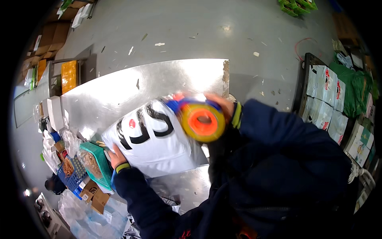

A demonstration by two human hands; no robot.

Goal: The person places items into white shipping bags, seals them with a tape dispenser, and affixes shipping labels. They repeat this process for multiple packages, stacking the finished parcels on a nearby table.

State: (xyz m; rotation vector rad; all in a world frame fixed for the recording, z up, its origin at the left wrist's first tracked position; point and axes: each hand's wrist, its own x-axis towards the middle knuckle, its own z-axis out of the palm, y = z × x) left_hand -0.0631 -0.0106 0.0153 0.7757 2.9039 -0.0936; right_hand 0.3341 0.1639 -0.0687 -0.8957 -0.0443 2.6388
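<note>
A bulky white plastic-wrapped package (159, 145) with large black markings and a round red sticker lies on the shiny metal table (131, 81). Against its left edge rests my left hand (117, 157), its visible fingers stretched along the wrapping. My right hand (223, 104) is closed on a tape dispenser (202, 119), smeared by motion. The dispenser carries a yellow roll with an orange core, and blue and red parts show at its front. It is over the package's right end, and whether it touches the wrapping I cannot tell.
To the left are a teal basket (104, 169), a blue basket (73, 177), an opened cardboard box (94, 195) and clear plastic bags. Stacked white packages (320, 95) and a green sack (354, 85) stand at the right. Scraps litter the grey floor (191, 24).
</note>
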